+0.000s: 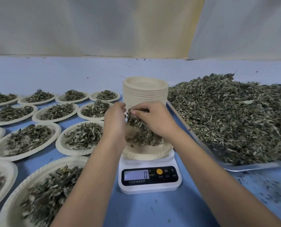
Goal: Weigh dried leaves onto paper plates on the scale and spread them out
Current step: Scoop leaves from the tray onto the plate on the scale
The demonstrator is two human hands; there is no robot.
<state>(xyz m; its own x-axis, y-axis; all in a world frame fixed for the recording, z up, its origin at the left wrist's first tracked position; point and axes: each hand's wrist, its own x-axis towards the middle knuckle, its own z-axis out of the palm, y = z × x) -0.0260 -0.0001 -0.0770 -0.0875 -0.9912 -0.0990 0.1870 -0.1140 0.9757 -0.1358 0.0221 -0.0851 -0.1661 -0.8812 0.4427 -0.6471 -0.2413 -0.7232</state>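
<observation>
Blue bench (153,210) carries a white scale (149,161) with a paper plate (146,154) sitting flat on its platform. Both hands are over that plate. The right hand (154,120) has its fingers (134,113) curled round the top of a clump of dried leaves (141,130). The left hand (115,118) comes in from the other side with its fingers (122,106) bent toward the clump, but I cannot tell whether they grip it or only touch it.

The clump hangs from the fingers down to the plate, so its long axis runs roughly upright. It is narrow at the top and fans out at the bottom, where leaves already lie on the plate.

The display (136,175) appears to read 0 (the hands may be taking the weight). My judgement is that the leaves should be let go fully before the number is trusted. Then tease the clump apart from the middle outward, keeping bits inside the rim and adding small pinches from the heap (234,115) on the tray (251,167).

Filled plates (80,138) lie to the left, and a stack of empty plates (145,92) stands just behind.
</observation>
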